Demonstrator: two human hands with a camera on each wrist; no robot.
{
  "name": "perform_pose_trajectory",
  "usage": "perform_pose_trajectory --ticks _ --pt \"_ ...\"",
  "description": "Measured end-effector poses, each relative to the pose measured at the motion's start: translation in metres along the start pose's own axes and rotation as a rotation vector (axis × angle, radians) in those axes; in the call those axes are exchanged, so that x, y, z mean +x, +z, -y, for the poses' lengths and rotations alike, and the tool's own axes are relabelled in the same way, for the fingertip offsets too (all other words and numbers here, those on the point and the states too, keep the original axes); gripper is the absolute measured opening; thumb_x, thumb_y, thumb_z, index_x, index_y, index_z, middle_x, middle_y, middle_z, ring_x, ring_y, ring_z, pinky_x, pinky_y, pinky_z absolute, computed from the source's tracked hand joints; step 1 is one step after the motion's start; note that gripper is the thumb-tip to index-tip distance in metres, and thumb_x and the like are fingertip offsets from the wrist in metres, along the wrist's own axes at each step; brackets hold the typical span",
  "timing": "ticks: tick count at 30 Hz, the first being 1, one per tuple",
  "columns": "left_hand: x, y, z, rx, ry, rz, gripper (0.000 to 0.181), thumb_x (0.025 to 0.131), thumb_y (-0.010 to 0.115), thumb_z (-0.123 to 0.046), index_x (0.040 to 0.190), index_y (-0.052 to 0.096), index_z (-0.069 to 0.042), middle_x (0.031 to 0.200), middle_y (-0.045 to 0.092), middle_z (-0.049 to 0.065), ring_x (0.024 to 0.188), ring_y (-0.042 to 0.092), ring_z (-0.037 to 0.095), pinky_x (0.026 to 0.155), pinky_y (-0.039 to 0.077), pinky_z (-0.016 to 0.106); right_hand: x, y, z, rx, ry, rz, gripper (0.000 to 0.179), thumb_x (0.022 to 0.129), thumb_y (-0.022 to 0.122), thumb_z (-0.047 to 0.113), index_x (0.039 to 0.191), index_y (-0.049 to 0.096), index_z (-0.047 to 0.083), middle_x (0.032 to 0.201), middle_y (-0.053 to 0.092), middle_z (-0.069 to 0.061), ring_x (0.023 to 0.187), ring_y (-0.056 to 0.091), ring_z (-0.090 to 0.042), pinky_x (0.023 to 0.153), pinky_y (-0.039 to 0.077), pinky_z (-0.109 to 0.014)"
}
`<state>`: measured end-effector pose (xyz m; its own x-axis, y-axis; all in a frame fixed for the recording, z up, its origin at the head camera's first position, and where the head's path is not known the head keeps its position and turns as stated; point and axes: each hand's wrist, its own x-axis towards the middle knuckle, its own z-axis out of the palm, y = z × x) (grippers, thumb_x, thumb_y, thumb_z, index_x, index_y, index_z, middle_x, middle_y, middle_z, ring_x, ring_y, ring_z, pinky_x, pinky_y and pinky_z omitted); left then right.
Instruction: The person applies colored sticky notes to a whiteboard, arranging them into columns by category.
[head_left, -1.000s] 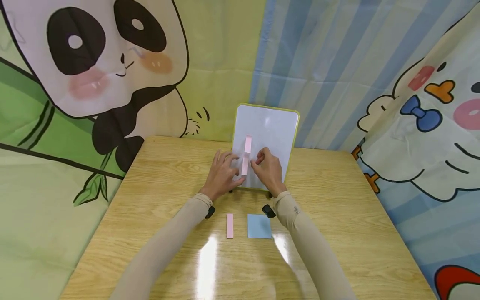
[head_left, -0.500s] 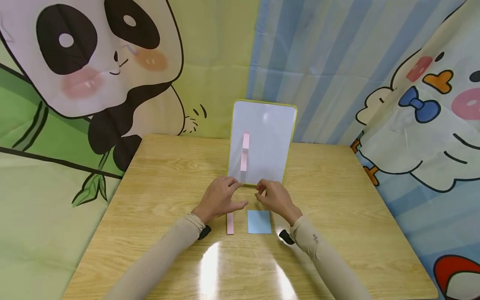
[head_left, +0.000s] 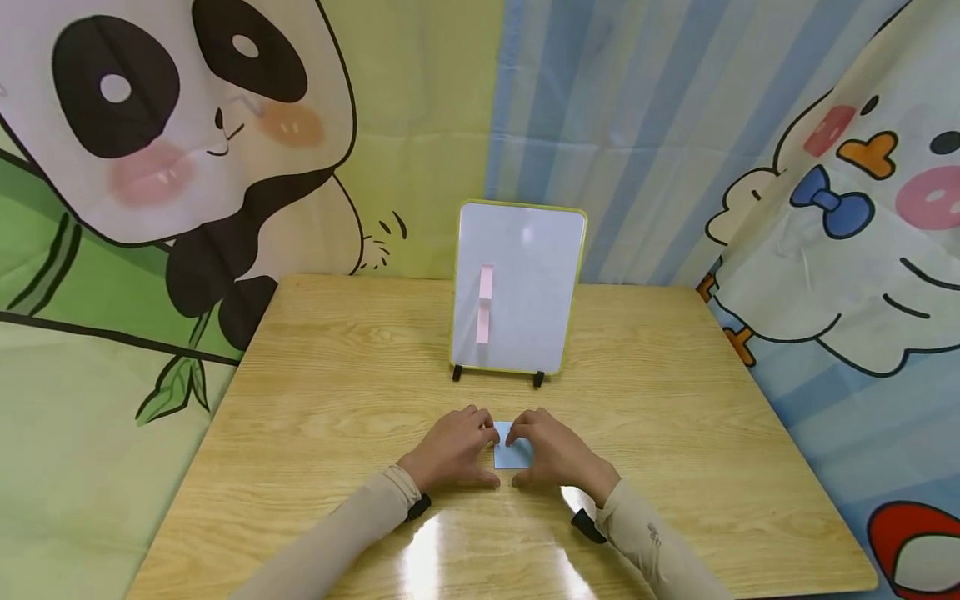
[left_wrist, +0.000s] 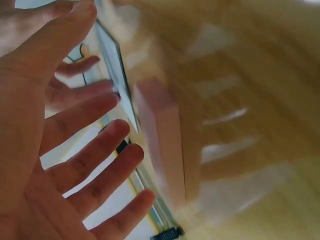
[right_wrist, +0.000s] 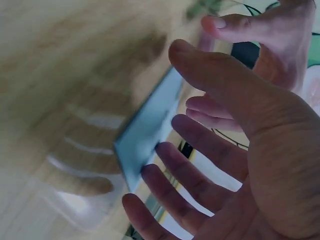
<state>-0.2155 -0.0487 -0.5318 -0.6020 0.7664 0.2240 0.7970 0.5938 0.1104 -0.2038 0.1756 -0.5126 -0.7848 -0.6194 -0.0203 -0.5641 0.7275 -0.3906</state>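
Observation:
A blue square of paper (head_left: 514, 450), like a sticky note pad, lies on the wooden table (head_left: 637, 400). My right hand (head_left: 555, 454) hovers over its right side, fingers loosely bent and thumb apart; the fingertips sit close to the blue square (right_wrist: 150, 130), contact unclear. Left of it is my left hand (head_left: 453, 450), with its fingers spread and nothing held. Beneath that hand a thick pink strip pad (left_wrist: 162, 145) shows in the left wrist view; the hand hides it in the head view.
Behind the hands a whiteboard (head_left: 532, 292) with a yellow-green rim stands on small black feet (head_left: 538, 379). Two pink paper strips, an upper strip (head_left: 487, 282) and a lower strip (head_left: 483, 325), are on its left half. A printed curtain (head_left: 420, 142) hangs behind the table.
Both hands have drawn back from the whiteboard and come down to the table, over the pink pad and blue square. The two pink strips stay on the board.

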Motion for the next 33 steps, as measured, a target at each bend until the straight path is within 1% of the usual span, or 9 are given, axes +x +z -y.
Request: perform_pose_trajectory --ticks 8,11,15,19,21,23,27,30,33 --pt "0.003 0.013 -0.013 0.037 -0.021 -0.023 0.045 0.067 0.075 -0.066 0.079 0.071 -0.023 0.095 0.061 -0.006 0.089 0.056 0.017 0.096 0.042 0.044 -0.006 0.008 -0.002 -0.053 -0.030 -0.026 0.039 0.068 0.084 0.030 0.103 0.073 0.016 0.114 0.056 0.002 0.103 0.048 -0.015 0.082 0.049 -0.033" --pt "0.006 0.012 -0.016 0.080 -0.012 -0.030 0.045 0.067 0.075 -0.066 0.071 0.067 -0.022 0.091 0.063 -0.005 0.088 0.058 0.019 0.099 0.042 0.048 -0.006 0.009 -0.002 -0.052 -0.048 -0.046 0.034 0.070 0.084 0.028 0.100 0.074 0.015 0.112 0.057 0.002 0.102 0.050 -0.016 0.081 0.050 -0.033" --pt "0.009 0.012 -0.018 0.120 0.002 -0.029 0.043 0.071 0.074 -0.064 0.068 0.066 -0.022 0.088 0.064 -0.005 0.086 0.058 0.018 0.099 0.042 0.048 -0.005 0.010 -0.003 -0.059 -0.054 -0.061 0.030 0.072 0.083 0.026 0.099 0.075 0.016 0.111 0.057 0.002 0.103 0.050 -0.016 0.079 0.051 -0.034" --pt "0.011 0.014 -0.016 0.133 0.004 -0.039 0.041 0.074 0.072 -0.063 0.067 0.067 -0.023 0.088 0.064 -0.006 0.085 0.058 0.017 0.100 0.042 0.047 -0.004 0.009 -0.003 -0.069 -0.058 -0.067 0.036 0.072 0.084 0.031 0.103 0.075 0.016 0.114 0.058 0.000 0.104 0.050 -0.017 0.079 0.051 -0.035" --pt "0.011 0.014 -0.015 0.126 0.005 -0.043 0.041 0.073 0.073 -0.063 0.068 0.066 -0.023 0.088 0.064 -0.006 0.084 0.057 0.016 0.095 0.044 0.043 -0.004 0.008 -0.003 -0.078 -0.058 -0.067 0.042 0.071 0.084 0.035 0.107 0.074 0.016 0.118 0.058 -0.003 0.105 0.050 -0.019 0.081 0.051 -0.037" --pt "0.012 0.014 -0.015 0.115 0.006 -0.044 0.043 0.069 0.074 -0.064 0.069 0.066 -0.022 0.088 0.062 -0.006 0.080 0.057 0.014 0.085 0.048 0.037 -0.004 0.008 -0.003 -0.087 -0.054 -0.059 0.050 0.070 0.085 0.040 0.112 0.073 0.015 0.123 0.057 -0.006 0.108 0.050 -0.021 0.082 0.050 -0.040" --pt "0.014 0.013 -0.014 0.116 0.001 -0.037 0.050 0.066 0.076 -0.066 0.084 0.070 -0.019 0.087 0.061 -0.005 0.075 0.054 0.011 0.062 0.047 0.026 -0.004 0.006 -0.005 -0.102 -0.039 -0.047 0.053 0.071 0.084 0.042 0.114 0.072 0.014 0.126 0.057 -0.007 0.112 0.051 -0.024 0.084 0.050 -0.042" --pt "0.015 0.012 -0.013 0.128 -0.008 -0.019 0.052 0.070 0.075 -0.063 0.093 0.073 -0.016 0.089 0.061 -0.004 0.074 0.053 0.010 0.057 0.045 0.022 -0.002 0.005 -0.006 -0.107 -0.041 -0.045 0.049 0.073 0.083 0.041 0.113 0.073 0.015 0.125 0.058 -0.006 0.113 0.052 -0.024 0.085 0.050 -0.040" --pt "0.016 0.011 -0.012 0.132 -0.015 0.004 0.047 0.073 0.075 -0.061 0.090 0.075 -0.017 0.091 0.062 -0.004 0.074 0.051 0.009 0.055 0.044 0.019 -0.001 0.005 -0.007 -0.110 -0.051 -0.044 0.045 0.075 0.083 0.039 0.112 0.074 0.016 0.124 0.059 -0.005 0.111 0.052 -0.022 0.083 0.051 -0.038"
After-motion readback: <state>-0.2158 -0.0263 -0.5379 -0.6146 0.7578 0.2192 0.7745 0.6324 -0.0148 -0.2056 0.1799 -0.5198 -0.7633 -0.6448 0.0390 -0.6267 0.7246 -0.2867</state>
